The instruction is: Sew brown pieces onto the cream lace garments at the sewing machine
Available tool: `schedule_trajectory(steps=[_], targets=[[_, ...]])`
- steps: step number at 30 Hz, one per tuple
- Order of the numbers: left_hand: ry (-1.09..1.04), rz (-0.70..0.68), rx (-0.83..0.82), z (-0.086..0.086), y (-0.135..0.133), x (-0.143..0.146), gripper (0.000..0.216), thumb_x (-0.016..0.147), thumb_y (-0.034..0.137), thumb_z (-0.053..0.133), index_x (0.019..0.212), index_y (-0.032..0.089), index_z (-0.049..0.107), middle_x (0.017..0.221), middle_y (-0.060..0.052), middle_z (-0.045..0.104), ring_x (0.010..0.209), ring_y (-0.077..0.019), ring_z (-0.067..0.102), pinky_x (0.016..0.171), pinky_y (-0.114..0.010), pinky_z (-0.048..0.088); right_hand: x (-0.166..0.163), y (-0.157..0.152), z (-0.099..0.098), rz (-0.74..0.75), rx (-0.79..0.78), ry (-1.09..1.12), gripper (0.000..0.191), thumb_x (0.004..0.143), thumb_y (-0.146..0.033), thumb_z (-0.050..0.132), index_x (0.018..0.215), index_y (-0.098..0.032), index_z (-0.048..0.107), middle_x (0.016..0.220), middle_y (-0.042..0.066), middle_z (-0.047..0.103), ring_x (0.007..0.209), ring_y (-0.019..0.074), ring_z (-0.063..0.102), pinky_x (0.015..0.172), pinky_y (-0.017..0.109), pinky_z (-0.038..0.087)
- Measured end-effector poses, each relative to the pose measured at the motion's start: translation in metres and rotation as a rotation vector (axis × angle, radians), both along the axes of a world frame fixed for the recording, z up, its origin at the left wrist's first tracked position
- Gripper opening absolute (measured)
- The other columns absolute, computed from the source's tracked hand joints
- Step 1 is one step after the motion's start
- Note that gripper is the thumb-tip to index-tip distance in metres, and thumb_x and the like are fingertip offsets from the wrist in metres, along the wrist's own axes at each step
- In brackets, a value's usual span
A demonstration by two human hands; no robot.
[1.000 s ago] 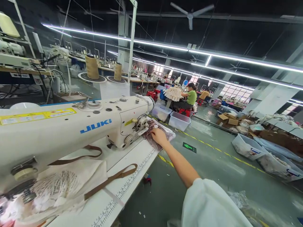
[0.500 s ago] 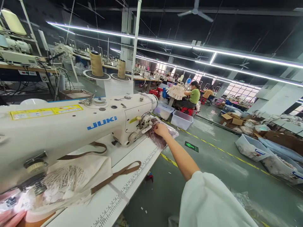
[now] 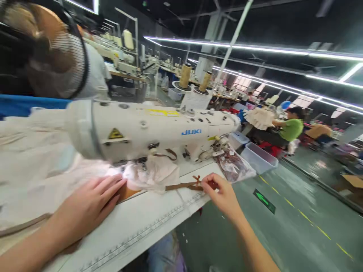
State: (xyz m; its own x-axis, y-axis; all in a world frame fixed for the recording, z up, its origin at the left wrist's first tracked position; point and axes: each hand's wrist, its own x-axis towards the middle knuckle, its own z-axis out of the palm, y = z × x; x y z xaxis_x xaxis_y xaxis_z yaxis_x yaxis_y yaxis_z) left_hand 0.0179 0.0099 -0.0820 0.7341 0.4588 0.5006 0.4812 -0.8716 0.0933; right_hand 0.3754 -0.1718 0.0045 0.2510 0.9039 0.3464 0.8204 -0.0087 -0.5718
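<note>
A small brown ribbon bow (image 3: 196, 180) shows at the fingertips of my right hand (image 3: 222, 194), which is closed in a pinch on it. That hand hovers over the brown strap (image 3: 180, 186) at the table's front edge. My left hand (image 3: 92, 204) lies with its fingers stretched out on pale fabric, close to the lit needle area of the white sewing machine (image 3: 167, 126). A cream lace garment (image 3: 161, 170) spreads under the machine arm, its strap trailing to the right. The needle itself is hard to make out.
A clear plastic bag (image 3: 235, 164) with brown pieces lies at the table's right end. Clear bins (image 3: 259, 155) stand on the floor beyond it. A black fan (image 3: 76, 53) is at upper left. One person in green (image 3: 292, 128) sits at the right.
My right hand has come back from the plastic bag, now with the brown bow at its fingers. The view has swung left, and more of my left hand shows.
</note>
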Motion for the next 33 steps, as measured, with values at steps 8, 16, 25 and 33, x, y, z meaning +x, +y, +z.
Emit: schedule_trajectory(steps=[8, 16, 25, 33], targets=[[0.032, -0.004, -0.073, 0.026, -0.019, -0.011, 0.034, 0.098, 0.020, 0.040, 0.122, 0.017, 0.064, 0.129, -0.013, 0.066, 0.116, -0.0265, 0.064, 0.097, -0.039, 0.056, -0.156, 0.093, -0.026, 0.492, 0.681, -0.613, 0.024, 0.099, -0.007, 0.047, 0.081, -0.019, 0.058, 0.075, 0.003, 0.064, 0.072, 0.0161, 0.060, 0.070, 0.029, 0.048], [-0.027, 0.024, -0.035, 0.017, -0.022, -0.015, 0.039, 0.094, 0.014, 0.044, 0.129, 0.016, 0.061, 0.133, -0.013, 0.065, 0.120, -0.0275, 0.062, 0.102, -0.042, 0.054, -0.150, 0.162, -0.053, 0.550, 0.840, -1.000, 0.021, 0.098, -0.011, 0.052, 0.079, -0.019, 0.059, 0.077, 0.003, 0.065, 0.072, 0.0171, 0.054, 0.066, 0.032, 0.035], [-0.130, 0.049, -0.031, 0.004, -0.022, -0.014, 0.045, 0.095, 0.017, 0.041, 0.138, 0.017, 0.053, 0.135, -0.013, 0.065, 0.121, -0.0284, 0.062, 0.104, -0.045, 0.054, -0.141, 0.162, -0.051, 0.745, 0.681, -1.070, 0.025, 0.099, -0.010, 0.047, 0.080, -0.019, 0.062, 0.077, 0.004, 0.064, 0.069, 0.0176, 0.050, 0.066, 0.033, 0.030], [-0.178, 0.043, -0.177, 0.018, -0.023, -0.014, 0.032, 0.096, 0.018, 0.041, 0.124, 0.021, 0.055, 0.118, -0.009, 0.068, 0.103, -0.0254, 0.066, 0.089, -0.040, 0.058, -0.142, 0.156, -0.057, 0.596, 0.527, -0.814, 0.023, 0.097, -0.009, 0.050, 0.079, -0.022, 0.058, 0.070, -0.001, 0.063, 0.069, 0.0158, 0.054, 0.065, 0.032, 0.035]])
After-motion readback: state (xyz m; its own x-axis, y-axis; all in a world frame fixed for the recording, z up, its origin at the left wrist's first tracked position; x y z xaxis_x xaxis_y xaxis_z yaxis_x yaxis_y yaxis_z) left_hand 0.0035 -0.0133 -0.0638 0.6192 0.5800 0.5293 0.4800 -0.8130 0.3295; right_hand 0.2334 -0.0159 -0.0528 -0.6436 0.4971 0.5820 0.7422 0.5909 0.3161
